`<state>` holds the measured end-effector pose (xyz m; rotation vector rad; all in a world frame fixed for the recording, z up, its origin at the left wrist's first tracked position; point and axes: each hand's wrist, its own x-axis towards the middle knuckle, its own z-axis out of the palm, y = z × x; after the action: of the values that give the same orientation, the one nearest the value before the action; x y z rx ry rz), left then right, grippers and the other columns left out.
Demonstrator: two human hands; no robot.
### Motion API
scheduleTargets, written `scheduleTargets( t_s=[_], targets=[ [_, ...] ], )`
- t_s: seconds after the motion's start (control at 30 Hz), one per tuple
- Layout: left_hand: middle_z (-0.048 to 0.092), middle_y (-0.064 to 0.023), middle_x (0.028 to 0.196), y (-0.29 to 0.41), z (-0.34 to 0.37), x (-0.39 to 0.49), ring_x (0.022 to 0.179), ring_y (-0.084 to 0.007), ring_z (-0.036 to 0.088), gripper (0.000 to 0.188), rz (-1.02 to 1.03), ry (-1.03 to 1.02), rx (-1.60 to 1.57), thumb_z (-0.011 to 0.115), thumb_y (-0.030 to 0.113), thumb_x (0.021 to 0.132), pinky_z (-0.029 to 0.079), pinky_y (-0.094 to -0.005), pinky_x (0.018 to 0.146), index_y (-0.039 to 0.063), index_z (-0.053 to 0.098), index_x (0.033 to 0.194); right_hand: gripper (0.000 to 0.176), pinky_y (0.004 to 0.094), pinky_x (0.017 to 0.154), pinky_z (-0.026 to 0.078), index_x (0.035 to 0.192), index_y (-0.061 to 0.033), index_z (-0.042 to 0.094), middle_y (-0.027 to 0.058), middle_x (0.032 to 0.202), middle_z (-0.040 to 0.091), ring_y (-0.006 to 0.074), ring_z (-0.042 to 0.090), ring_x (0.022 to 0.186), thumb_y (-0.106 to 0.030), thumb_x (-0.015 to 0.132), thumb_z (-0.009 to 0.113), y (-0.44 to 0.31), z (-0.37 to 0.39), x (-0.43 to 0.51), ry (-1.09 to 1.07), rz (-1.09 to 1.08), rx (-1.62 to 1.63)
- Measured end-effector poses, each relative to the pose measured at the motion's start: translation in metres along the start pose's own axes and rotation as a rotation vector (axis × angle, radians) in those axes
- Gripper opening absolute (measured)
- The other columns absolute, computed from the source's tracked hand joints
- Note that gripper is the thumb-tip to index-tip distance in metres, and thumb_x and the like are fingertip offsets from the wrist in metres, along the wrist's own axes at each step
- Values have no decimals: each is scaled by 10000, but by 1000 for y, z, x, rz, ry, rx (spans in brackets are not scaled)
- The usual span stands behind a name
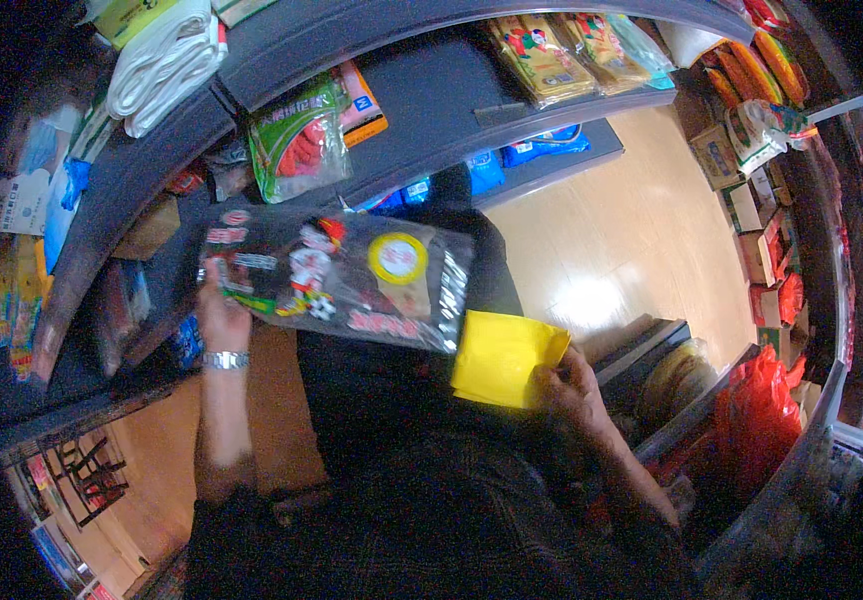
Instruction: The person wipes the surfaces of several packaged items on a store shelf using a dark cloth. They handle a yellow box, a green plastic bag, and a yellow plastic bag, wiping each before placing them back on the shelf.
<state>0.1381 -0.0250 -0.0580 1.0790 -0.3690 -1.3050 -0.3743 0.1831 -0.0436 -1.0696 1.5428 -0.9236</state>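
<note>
A long clear plastic bag [334, 281], printed with a cartoon figure with a ball and a yellow ring, stretches across in front of me. My left hand [225, 311], with a metal watch at the wrist, grips its left end. In my right hand [570, 382] is a folded yellow cloth or sheet [510, 360], pinched by its right edge. The yellow piece lies close to the bag's right end; whether it is partly inside cannot be told. My dark clothing fills the view below.
Dark shelves [431, 75] curve ahead, bearing a green glove packet [300, 142], golden packets [544, 60] and folded white cloths [165, 64]. Blue packets [544, 146] lie on a lower shelf. A red plastic bag [758, 405] stands at right, beside more shelving and cartons [758, 251].
</note>
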Motion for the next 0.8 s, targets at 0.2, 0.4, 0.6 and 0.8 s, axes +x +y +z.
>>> scheduleTargets(
  t_s=[0.2,0.4,0.6,0.8],
  targets=[
    [643,-187,1299,76,-95,92,1101,-315,649,312,48,-144,-398,582,199,992,552,-456,928,2,613,1231,302,318,908,511,1245,-12,625,47,1154,684,150,639,1016,-54,946,638,9,-1,-4,9,135,174],
    [601,-275,1321,68,-132,164,1172,-378,625,513,-95,139,-491,635,311,952,538,-509,982,-70,540,1282,263,302,876,522,1208,-14,651,32,1104,702,133,648,970,-47,947,653,3,4,-5,147,244,227],
    [633,-220,1233,40,-132,161,1198,-365,606,747,-133,408,-334,865,402,777,559,-486,985,-67,491,1223,105,270,581,502,904,-64,636,17,804,657,116,598,648,-114,919,727,-5,2,-6,237,326,378],
    [657,-107,1087,30,-77,90,1028,-255,630,435,-37,569,70,776,335,884,558,-360,852,25,602,1136,101,292,667,516,952,-32,654,43,880,690,134,626,722,-131,971,649,1,-6,2,148,503,575]
  ],
)
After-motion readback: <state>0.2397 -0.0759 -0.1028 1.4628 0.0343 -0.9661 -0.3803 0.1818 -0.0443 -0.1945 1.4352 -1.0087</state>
